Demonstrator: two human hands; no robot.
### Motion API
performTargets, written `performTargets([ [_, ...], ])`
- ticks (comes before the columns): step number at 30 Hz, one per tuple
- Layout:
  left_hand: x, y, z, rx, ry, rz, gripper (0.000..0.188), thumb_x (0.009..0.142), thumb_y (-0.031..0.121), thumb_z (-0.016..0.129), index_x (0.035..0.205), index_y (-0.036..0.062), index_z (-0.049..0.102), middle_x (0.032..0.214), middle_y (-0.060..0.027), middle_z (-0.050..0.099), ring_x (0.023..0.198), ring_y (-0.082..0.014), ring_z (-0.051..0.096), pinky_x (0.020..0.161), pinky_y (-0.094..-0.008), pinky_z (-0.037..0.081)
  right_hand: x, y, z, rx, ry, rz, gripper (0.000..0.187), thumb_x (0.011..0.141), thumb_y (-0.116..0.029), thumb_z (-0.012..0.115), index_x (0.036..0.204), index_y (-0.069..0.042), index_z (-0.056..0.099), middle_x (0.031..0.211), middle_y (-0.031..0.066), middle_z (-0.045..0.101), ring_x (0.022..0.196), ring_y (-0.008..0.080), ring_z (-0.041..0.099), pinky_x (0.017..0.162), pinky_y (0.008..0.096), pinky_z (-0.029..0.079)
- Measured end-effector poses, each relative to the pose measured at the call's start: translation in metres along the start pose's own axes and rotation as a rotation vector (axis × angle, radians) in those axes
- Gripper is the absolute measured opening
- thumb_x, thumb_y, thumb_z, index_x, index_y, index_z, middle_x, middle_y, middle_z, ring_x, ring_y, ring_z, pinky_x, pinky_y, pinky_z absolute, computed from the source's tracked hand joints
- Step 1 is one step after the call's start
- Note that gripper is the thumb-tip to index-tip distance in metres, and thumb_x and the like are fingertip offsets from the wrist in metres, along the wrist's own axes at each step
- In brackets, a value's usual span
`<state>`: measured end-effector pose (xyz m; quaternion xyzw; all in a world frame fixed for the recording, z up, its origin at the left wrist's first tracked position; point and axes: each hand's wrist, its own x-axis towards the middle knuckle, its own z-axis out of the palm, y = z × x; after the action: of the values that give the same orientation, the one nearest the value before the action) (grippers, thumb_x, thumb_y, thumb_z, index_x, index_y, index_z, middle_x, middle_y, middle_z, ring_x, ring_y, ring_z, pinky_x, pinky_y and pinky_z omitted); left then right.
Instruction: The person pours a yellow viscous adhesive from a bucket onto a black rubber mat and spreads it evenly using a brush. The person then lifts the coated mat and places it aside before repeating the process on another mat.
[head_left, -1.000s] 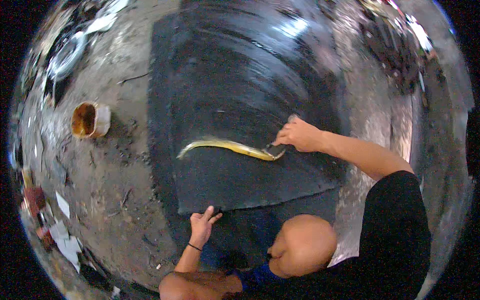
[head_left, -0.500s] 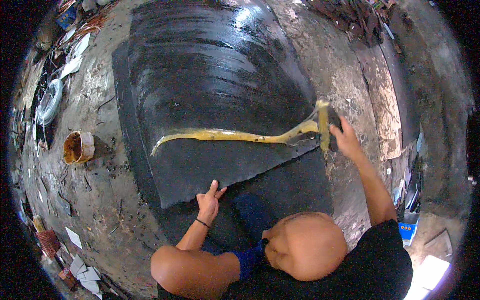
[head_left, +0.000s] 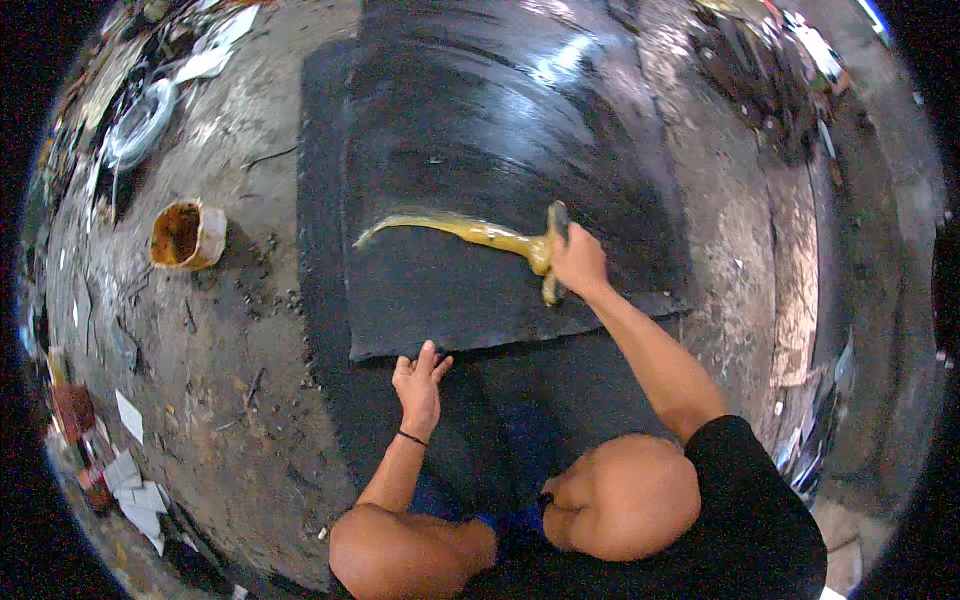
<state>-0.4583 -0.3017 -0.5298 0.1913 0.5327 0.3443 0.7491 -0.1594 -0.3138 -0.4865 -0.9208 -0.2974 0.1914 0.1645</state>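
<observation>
A black sheet (head_left: 450, 290) lies on top of another dark sheet (head_left: 325, 210), its far part shiny and wet with curved streaks. Across its matte near part runs a band of thick yellow, glue-like paste (head_left: 490, 235). My right hand (head_left: 580, 260) is closed round a flat, dark spreader (head_left: 559, 220) smeared with the paste, standing at the band's right end; motion blurs it slightly. At the sheet's near edge, my left hand (head_left: 419, 390) rests with its fingers apart, the tips touching that edge.
To the left stands a stained, cut-off container (head_left: 207, 240) with brown residue inside. Behind it lies a coil of clear tubing (head_left: 140, 125). White scraps (head_left: 140, 495) litter the lower left floor, and a dark heap (head_left: 760, 85) sits at the far right.
My right hand has swept the spreader leftward from the sheet's right edge, pushing paste along and shortening the yellow band. My left hand stays at the near edge. The view has shifted.
</observation>
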Motion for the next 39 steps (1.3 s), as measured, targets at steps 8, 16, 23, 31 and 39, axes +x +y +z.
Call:
performTargets([
  [8, 0.009, 0.027, -0.016, 0.270, 0.001, 0.001, 0.020, 0.088, 0.012, 0.063, 0.078, -0.0032, 0.054, 0.081, -0.0100, 0.060, 0.074, -0.0154, 0.062, 0.057, -0.0290, 0.058, 0.042, -0.208, 0.081, -0.350, -0.269, -0.821, 0.023, 0.083, -0.021, 0.055, 0.102, -0.010, 0.059, 0.096, 0.0130, 0.064, 0.091, 0.0339, 0.061, 0.074, 0.0490, 0.048],
  [16, 0.006, -0.029, -0.049, 0.844, 0.009, 0.370, 0.021, 0.091, 0.013, 0.058, 0.102, -0.0052, 0.056, 0.098, -0.0148, 0.063, 0.086, -0.0205, 0.063, 0.074, -0.0322, 0.056, -0.110, -0.202, 0.133, -0.491, -0.709, -1.654, 0.041, 0.072, -0.015, 0.064, 0.112, -0.024, 0.060, 0.104, 0.0044, 0.065, 0.093, 0.0257, 0.062, 0.073, 0.0437, 0.050],
  [23, -0.023, 0.009, -0.039, 0.229, -0.184, -0.098, 0.030, 0.091, 0.011, 0.057, 0.117, -0.0037, 0.055, 0.105, -0.0145, 0.064, 0.092, -0.0218, 0.065, 0.069, -0.0328, 0.058, 0.035, -0.218, 0.079, -0.626, -0.511, -1.525, 0.048, 0.069, -0.005, 0.063, 0.113, -0.023, 0.061, 0.110, -0.0024, 0.061, 0.106, 0.0170, 0.053, 0.087, 0.0364, 0.037],
  [31, -0.026, 0.073, -0.124, 0.460, 0.085, 0.070, 0.030, 0.091, 0.014, 0.057, 0.116, -0.0021, 0.055, 0.099, -0.0118, 0.064, 0.086, -0.0185, 0.065, 0.058, -0.0290, 0.058, 0.015, 0.024, -0.063, -0.451, -0.712, -0.989, 0.045, 0.069, 0.000, 0.061, 0.114, -0.010, 0.059, 0.105, 0.0103, 0.062, 0.097, 0.0303, 0.059, 0.084, 0.0396, 0.045],
  [39, -0.048, 0.078, -0.134, 0.501, 0.127, 0.133, 0.035, 0.090, 0.021, 0.059, 0.118, 0.0002, 0.055, 0.102, -0.0120, 0.065, 0.089, -0.0177, 0.065, 0.051, -0.0250, 0.055, -0.016, -0.064, 0.024, -0.165, -0.290, -0.770, 0.034, 0.084, -0.019, 0.053, 0.113, -0.002, 0.057, 0.102, 0.0165, 0.062, 0.093, 0.0354, 0.060, 0.080, 0.0415, 0.048],
])
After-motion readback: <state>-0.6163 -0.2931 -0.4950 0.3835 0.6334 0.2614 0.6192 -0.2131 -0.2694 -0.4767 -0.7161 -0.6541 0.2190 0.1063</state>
